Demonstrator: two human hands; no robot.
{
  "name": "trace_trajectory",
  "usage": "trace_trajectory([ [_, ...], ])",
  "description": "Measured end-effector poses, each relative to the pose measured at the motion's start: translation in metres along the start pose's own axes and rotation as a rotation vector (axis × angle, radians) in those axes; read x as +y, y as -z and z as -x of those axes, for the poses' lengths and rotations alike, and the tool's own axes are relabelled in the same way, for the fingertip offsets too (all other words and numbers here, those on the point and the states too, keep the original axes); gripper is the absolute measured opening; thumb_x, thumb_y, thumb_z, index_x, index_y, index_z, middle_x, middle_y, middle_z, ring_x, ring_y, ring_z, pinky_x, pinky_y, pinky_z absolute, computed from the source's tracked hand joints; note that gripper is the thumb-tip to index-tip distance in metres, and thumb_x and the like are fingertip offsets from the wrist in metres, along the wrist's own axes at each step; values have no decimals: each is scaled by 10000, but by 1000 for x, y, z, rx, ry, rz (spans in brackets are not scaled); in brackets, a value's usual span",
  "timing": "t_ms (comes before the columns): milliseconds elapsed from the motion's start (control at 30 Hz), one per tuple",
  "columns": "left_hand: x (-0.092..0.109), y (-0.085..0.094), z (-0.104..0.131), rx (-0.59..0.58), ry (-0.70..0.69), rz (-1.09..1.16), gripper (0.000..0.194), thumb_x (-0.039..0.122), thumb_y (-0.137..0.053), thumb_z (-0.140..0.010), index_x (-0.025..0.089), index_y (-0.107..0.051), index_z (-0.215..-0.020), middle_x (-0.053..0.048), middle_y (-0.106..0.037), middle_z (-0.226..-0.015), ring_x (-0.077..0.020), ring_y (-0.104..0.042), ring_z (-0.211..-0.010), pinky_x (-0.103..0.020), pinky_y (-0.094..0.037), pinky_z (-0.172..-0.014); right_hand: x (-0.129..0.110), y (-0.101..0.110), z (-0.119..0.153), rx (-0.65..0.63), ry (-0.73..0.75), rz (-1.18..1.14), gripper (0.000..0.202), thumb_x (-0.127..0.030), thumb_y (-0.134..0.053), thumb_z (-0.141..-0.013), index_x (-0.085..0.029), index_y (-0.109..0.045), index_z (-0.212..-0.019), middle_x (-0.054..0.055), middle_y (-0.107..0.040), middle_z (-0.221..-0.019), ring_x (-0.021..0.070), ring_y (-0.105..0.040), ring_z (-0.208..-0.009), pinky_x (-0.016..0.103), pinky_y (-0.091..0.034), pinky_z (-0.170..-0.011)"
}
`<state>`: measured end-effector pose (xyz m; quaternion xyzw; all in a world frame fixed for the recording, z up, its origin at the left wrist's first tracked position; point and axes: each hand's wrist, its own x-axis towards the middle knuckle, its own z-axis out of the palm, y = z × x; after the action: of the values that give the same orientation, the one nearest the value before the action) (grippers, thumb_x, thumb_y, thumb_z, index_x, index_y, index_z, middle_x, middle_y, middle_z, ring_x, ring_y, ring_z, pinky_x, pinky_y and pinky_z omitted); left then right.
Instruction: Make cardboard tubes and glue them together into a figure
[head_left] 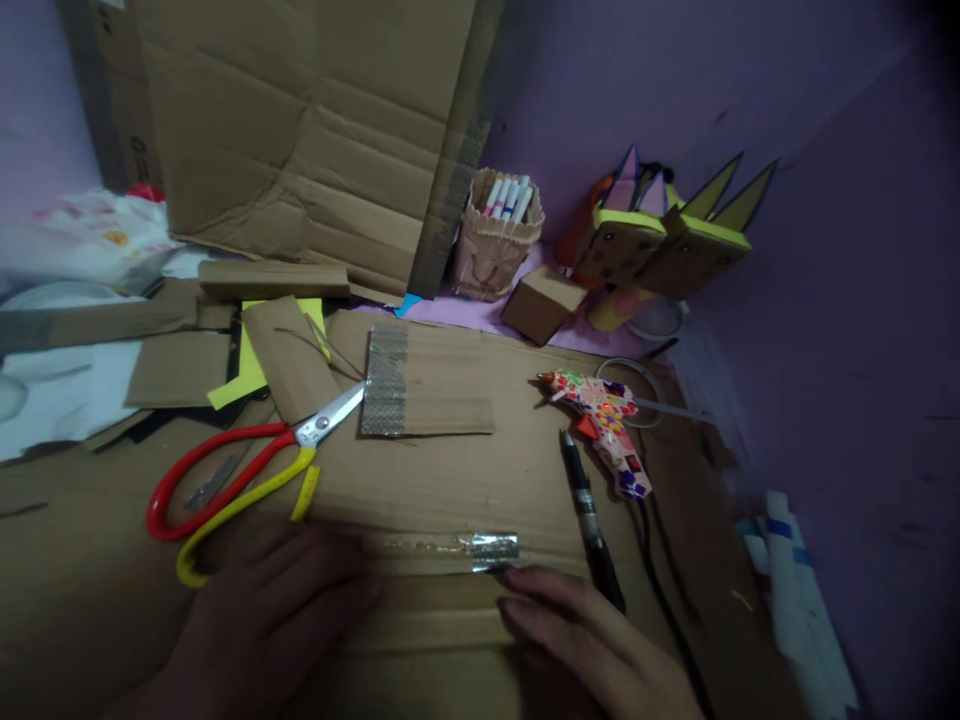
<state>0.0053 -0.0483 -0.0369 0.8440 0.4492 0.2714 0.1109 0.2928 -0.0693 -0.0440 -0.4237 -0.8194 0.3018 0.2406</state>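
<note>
A folded cardboard piece (442, 597) lies low in the middle, with a glossy line of what looks like glue along its upper part and a patch of silver tape (495, 552) at the right. My left hand (281, 600), dark and a little blurred, is closed at the piece's left end. My right hand (592, 635) pinches the right end just below the tape, thumb and finger close together. Above them rests a square of cardboard (450, 385) with a patterned tape strip on its left. Scissors (315, 430) with red and yellow handles touch its left edge.
A floral glue gun (604, 415) and black pen (589, 515) lie to the right. Cardboard offcuts (289, 355) cover the left. Behind stand a marker holder (495, 245), a small box (541, 303), eared cardboard figures (675, 245) and a large cardboard sheet (300, 130).
</note>
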Motion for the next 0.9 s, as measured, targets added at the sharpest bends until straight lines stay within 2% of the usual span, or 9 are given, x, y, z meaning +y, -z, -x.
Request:
trace_trajectory([
  [100,4,2,5,-29,-4,31,271,168,-401,-812,274,-536,-1022,-12,-680,-864,-167,-649,-784,-261,-519,-707,-5,4,5,-21,-40,-59,473,-145,-509,-863,-333,-501,-1298,52,-652,-1189,193,-669,-1007,222,-576,-771],
  [200,8,6,3,-15,80,46,347,114,-401,-756,299,-526,-1023,0,-681,-871,-168,-667,-766,-254,-532,-682,-6,7,0,-27,-8,-84,556,-39,-484,-803,-290,-496,-1299,70,-647,-1190,196,-640,-1064,241,-556,-825],
  [333,8,8,-5,4,82,54,283,106,-407,-752,286,-516,-940,24,-681,-779,-148,-670,-666,-209,-525,-579,-6,6,-15,91,64,-84,578,50,-462,-748,-249,-519,-1240,74,-676,-1096,151,-655,-1021,193,-541,-827],
  [433,6,8,-9,-8,49,14,253,96,-410,-762,265,-494,-930,25,-682,-741,-136,-660,-609,-194,-509,-524,-7,4,-22,149,27,-104,459,32,-489,-771,-238,-563,-1134,56,-687,-995,130,-675,-940,167,-549,-788],
  [567,2,9,-10,-31,21,0,238,98,-380,-791,246,-467,-955,7,-684,-741,-137,-658,-601,-207,-502,-503,-7,4,-23,147,-2,-105,327,-9,-533,-786,-217,-598,-1030,49,-687,-918,131,-687,-851,164,-563,-726],
  [700,-2,10,-9,-62,36,17,201,119,-361,-829,260,-451,-939,31,-648,-630,-159,-646,-543,-240,-460,-444,-7,1,-27,195,13,-94,231,-63,-549,-804,-208,-608,-973,48,-688,-848,148,-692,-779,190,-578,-661],
  [800,-2,10,-8,-84,39,39,200,130,-368,-831,268,-458,-945,40,-630,-591,-170,-641,-530,-254,-451,-445,-5,-2,-27,241,-2,-42,221,-50,-525,-801,-206,-613,-930,44,-686,-810,143,-692,-718,184,-572,-609],
  [900,0,7,-9,-56,72,34,192,145,-378,-823,275,-479,-922,42,-646,-608,-166,-638,-529,-250,-444,-447,-5,-6,-23,253,-26,7,263,-25,-519,-788,-217,-607,-944,41,-690,-819,146,-694,-713,187,-568,-601],
])
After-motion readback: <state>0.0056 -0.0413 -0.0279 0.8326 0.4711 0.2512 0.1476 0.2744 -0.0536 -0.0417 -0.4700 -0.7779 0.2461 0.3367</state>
